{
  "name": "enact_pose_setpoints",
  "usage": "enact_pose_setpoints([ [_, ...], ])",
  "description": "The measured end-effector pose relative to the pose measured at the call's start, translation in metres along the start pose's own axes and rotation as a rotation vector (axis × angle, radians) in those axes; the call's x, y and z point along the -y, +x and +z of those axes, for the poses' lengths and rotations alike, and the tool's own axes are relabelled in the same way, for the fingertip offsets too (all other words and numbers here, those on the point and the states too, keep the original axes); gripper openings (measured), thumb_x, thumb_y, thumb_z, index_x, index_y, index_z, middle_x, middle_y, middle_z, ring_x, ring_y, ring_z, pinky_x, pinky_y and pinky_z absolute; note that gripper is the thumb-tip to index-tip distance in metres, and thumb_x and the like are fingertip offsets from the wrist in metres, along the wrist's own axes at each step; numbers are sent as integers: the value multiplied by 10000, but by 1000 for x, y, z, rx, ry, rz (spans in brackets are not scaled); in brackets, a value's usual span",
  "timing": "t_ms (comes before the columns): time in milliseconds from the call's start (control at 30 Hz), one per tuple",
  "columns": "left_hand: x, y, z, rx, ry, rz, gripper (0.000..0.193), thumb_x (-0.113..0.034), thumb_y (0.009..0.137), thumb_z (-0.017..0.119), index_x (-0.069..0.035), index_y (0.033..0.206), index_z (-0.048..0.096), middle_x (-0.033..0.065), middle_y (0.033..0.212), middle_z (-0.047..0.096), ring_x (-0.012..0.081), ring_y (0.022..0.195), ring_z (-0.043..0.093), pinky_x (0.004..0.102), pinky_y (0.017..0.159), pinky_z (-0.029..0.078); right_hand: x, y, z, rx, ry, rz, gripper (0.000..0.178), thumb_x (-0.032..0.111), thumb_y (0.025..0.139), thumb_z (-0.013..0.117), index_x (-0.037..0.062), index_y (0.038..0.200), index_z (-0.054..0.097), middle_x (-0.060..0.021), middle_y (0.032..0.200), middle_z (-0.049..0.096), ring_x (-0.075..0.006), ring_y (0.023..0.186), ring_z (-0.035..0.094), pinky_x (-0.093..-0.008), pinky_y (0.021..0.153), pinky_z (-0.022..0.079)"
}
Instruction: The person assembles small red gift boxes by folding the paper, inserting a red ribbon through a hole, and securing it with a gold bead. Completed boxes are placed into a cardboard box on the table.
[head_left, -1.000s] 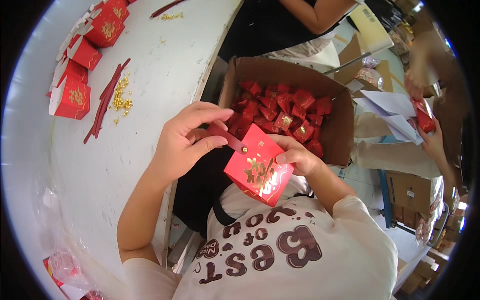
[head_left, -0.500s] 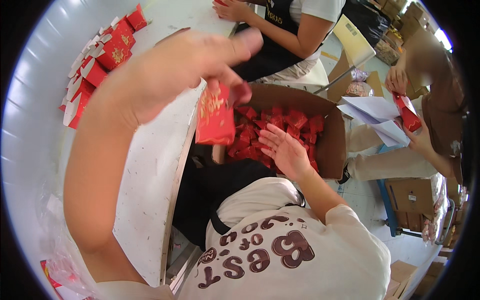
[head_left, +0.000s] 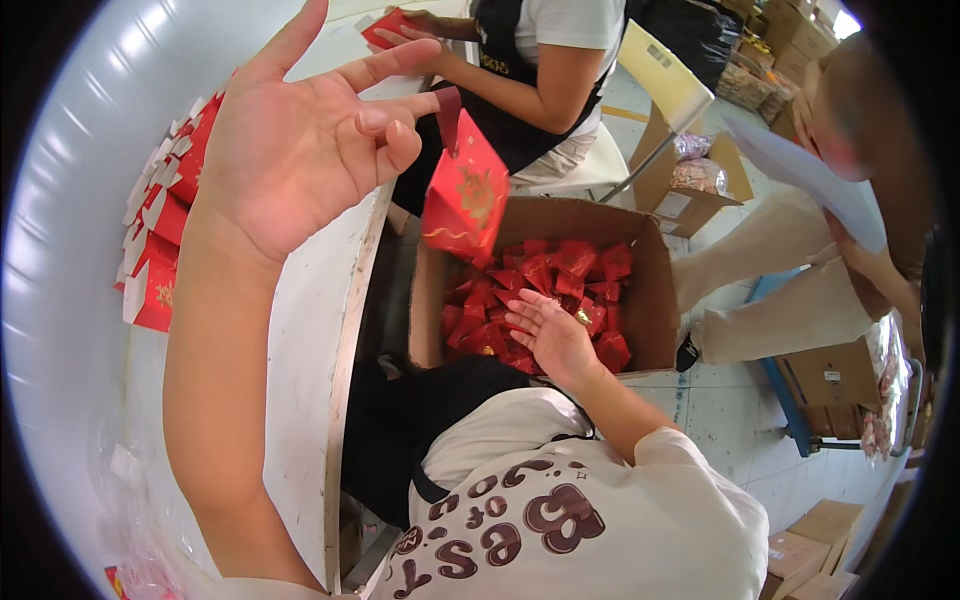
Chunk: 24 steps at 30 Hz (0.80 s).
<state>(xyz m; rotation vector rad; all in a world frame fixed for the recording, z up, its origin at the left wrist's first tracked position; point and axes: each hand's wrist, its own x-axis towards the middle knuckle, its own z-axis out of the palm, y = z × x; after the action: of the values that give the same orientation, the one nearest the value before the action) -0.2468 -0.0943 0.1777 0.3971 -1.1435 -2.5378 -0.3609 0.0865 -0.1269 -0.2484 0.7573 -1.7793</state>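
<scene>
My left hand (head_left: 295, 150) is raised over the table edge with its palm showing and several fingers stretched out. A dark red ribbon loop (head_left: 449, 118) hangs on one of its fingertips. From that ribbon dangles a red gift box (head_left: 467, 195) with gold print, tilted above the rim of a large cardboard carton (head_left: 655, 290). Many similar red boxes (head_left: 575, 258) lie jumbled inside the carton. My right hand (head_left: 552, 338) is held palm up over the carton's near side, fingers spread, with nothing in it.
Red and white boxes (head_left: 150, 285) stand in rows along the left of the white table (head_left: 295, 400). Across from me, a seated person handles a red box (head_left: 390, 27). At right, another person holds white sheets (head_left: 810, 170). A chair (head_left: 665, 75) and cartons stand beyond.
My left hand has spread its fingers, and the red gift box has swung right, hanging by its ribbon. My right hand is slightly lower and further left. The view has shifted a little.
</scene>
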Motion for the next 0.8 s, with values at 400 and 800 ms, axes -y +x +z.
enact_pose_setpoints([
  [400, 2, 33, -16, 133, 207, -120, 673, -518, 920, 390, 50, 1281, 400, 274, 1168, 515, 92, 570, 457, 236, 567, 447, 13, 11, -20, -57, 43, -64, 424, 227, 874, 539, 68, 1254, 438, -76, 1173, 536, -199, 1083, 509, -355, 935, 402],
  [800, 37, 41, -38, 128, 587, -225, 646, -552, 928, 337, 19, 1085, 595, 127, 957, 656, 116, 621, 513, 227, 653, 426, 35, 36, 37, 311, -598, -407, 1182, 96, 611, 840, 106, 1461, 19, -145, 1472, 151, -261, 1347, 244, -415, 1071, 284],
])
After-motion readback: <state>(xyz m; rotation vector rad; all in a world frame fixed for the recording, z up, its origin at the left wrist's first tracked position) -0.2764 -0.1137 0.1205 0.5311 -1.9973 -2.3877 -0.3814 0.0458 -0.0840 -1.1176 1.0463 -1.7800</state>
